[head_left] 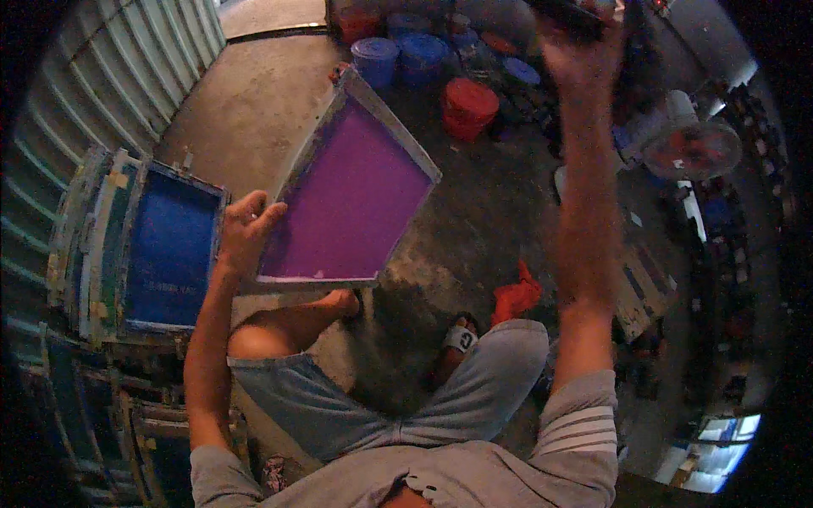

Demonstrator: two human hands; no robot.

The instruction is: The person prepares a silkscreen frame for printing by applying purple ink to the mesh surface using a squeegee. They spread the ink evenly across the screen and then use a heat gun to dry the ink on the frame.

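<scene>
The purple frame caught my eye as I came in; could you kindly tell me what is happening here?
The person's left hand grips the purple frame by its left side, tilted above the floor. The raised right hand holds a dark object, too cut off to identify. A blue frame stands at the left; a red bucket is farther off.

Wide gap here between purple screen (356,188) and right forearm (586,203), stacked frames (174,245) walling the left, buckets (421,61) crowding ahead

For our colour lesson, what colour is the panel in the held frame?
Purple: the panel shows best in the head view.
</scene>
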